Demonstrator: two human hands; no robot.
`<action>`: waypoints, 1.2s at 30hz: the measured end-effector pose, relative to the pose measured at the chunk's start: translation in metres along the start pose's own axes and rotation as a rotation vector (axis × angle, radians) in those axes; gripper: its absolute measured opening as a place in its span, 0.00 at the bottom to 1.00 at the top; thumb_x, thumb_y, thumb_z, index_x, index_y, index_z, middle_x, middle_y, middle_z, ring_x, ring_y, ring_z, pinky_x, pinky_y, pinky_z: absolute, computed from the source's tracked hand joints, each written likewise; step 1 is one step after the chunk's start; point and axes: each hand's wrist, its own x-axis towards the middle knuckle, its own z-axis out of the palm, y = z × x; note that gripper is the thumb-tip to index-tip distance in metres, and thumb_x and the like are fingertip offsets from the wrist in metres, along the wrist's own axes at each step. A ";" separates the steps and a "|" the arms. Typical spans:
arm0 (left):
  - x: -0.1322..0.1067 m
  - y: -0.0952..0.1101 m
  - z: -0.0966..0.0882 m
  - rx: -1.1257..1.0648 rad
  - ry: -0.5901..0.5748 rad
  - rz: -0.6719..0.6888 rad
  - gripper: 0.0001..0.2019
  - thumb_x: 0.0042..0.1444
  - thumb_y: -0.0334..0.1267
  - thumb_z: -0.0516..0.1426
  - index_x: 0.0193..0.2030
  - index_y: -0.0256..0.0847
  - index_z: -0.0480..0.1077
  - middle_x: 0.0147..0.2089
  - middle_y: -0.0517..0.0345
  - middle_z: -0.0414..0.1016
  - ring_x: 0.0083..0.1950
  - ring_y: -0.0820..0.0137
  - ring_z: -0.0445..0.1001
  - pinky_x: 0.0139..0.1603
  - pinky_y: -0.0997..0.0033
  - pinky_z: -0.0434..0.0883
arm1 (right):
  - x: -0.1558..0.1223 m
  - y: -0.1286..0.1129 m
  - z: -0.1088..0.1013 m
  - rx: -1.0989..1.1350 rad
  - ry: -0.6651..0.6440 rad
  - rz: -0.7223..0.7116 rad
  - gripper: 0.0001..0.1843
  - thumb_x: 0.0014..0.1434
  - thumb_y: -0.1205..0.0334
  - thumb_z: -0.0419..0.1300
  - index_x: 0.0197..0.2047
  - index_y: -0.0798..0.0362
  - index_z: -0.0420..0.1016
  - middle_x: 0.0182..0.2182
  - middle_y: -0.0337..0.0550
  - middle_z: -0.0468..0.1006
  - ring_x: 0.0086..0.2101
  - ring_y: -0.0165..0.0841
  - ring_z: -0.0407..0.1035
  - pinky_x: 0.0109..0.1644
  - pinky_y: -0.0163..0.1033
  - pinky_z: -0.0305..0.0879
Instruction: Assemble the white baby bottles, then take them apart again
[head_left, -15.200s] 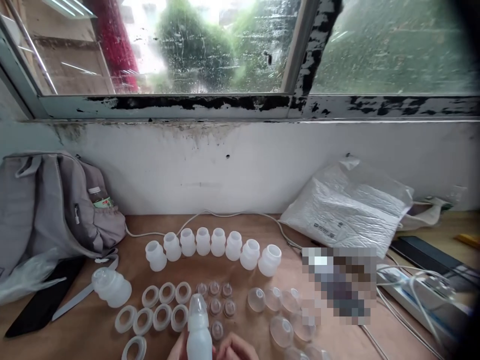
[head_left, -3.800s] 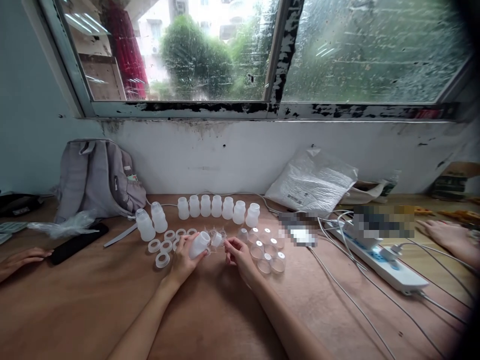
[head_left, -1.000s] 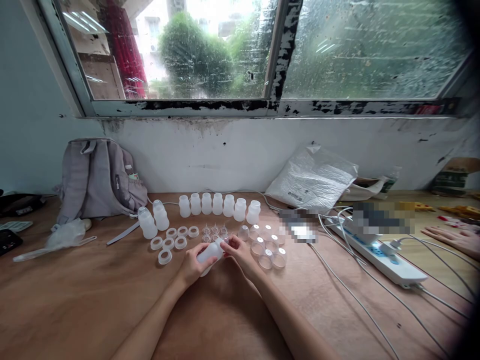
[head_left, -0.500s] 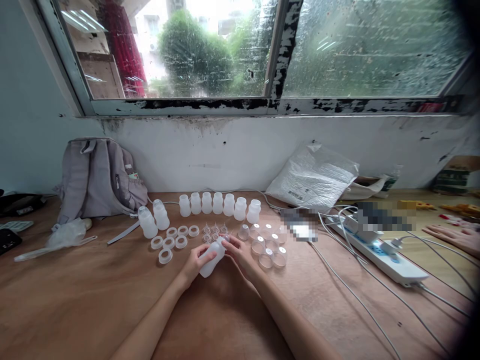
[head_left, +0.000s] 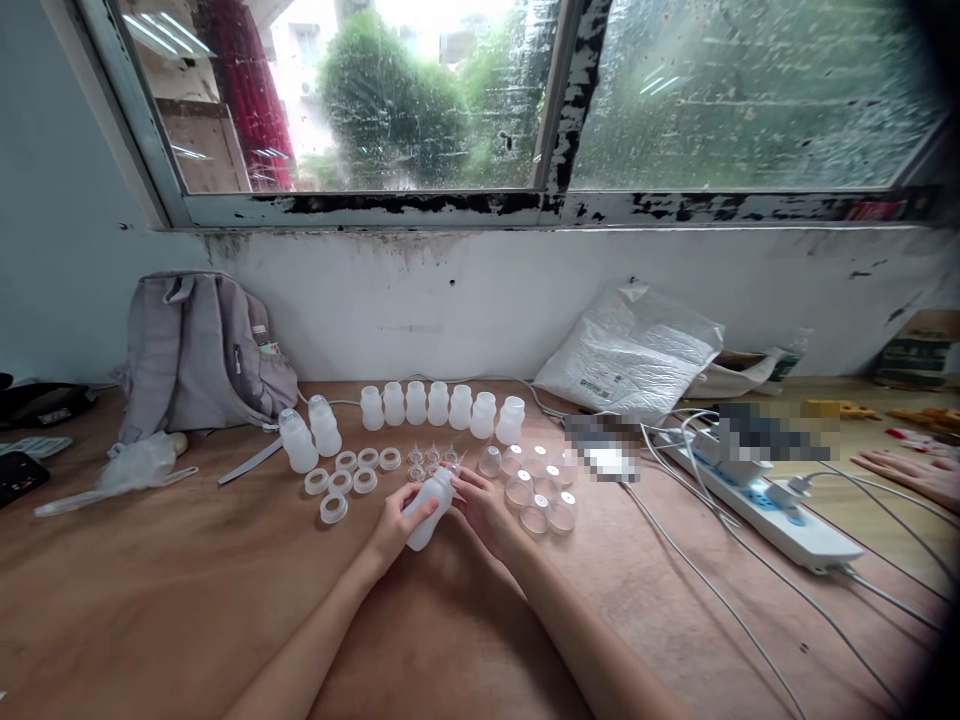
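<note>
holding one bottle [head_left: 435,491] in two hands [head_left: 391,520] [head_left: 481,508]

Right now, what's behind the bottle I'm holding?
Behind the tilted bottle, clear teats stand on the table, with seven white bottles farther back. The bottle hides the near edge of the teats, so their full count can't be told.

A: Principal light?
B: Daylight through the window [head_left: 559,110], blown white at upper centre; lamp streaks [head_left: 166,35] glare at upper left and on the right pane [head_left: 750,100].
A: Shadows?
B: Soft, on the table [head_left: 427,640] just below the right hand [head_left: 481,505].
A: Defects?
B: Curved distortion toward the edges, black right-hand corners, pixelated patches; the pale bottle [head_left: 427,515], poorly resolved at its top.
</note>
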 end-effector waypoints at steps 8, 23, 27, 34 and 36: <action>-0.004 0.004 0.001 0.095 0.085 0.019 0.20 0.45 0.47 0.58 0.43 0.38 0.69 0.40 0.53 0.74 0.41 0.63 0.70 0.43 0.68 0.65 | 0.002 0.003 -0.004 -0.051 0.109 -0.048 0.13 0.44 0.59 0.64 0.35 0.55 0.73 0.33 0.43 0.74 0.36 0.35 0.67 0.40 0.38 0.62; -0.009 0.014 0.003 -0.687 -0.325 -0.394 0.21 0.53 0.50 0.50 0.42 0.32 0.67 0.32 0.49 0.71 0.25 0.73 0.70 0.23 0.76 0.64 | -0.002 0.001 0.001 0.110 -0.071 0.027 0.16 0.51 0.58 0.57 0.44 0.52 0.68 0.39 0.46 0.73 0.33 0.35 0.68 0.28 0.35 0.62; -0.010 0.009 0.000 -0.719 -0.397 -0.379 0.15 0.52 0.45 0.53 0.40 0.34 0.65 0.31 0.52 0.70 0.24 0.74 0.69 0.22 0.77 0.61 | -0.003 0.002 0.001 0.121 -0.120 0.063 0.18 0.51 0.57 0.57 0.46 0.52 0.67 0.42 0.48 0.71 0.32 0.35 0.67 0.23 0.34 0.60; -0.011 0.012 0.002 -0.658 -0.406 -0.401 0.15 0.49 0.41 0.56 0.41 0.35 0.64 0.30 0.55 0.68 0.24 0.74 0.68 0.23 0.76 0.62 | -0.004 0.002 0.000 0.136 -0.160 0.056 0.15 0.52 0.55 0.57 0.42 0.53 0.68 0.38 0.47 0.71 0.27 0.32 0.67 0.20 0.33 0.60; -0.011 0.014 0.003 -0.622 -0.390 -0.387 0.15 0.48 0.42 0.56 0.40 0.35 0.64 0.31 0.55 0.68 0.24 0.74 0.68 0.23 0.76 0.62 | -0.003 0.002 -0.001 0.127 -0.137 0.061 0.17 0.51 0.54 0.58 0.43 0.52 0.68 0.38 0.47 0.72 0.29 0.33 0.67 0.20 0.32 0.60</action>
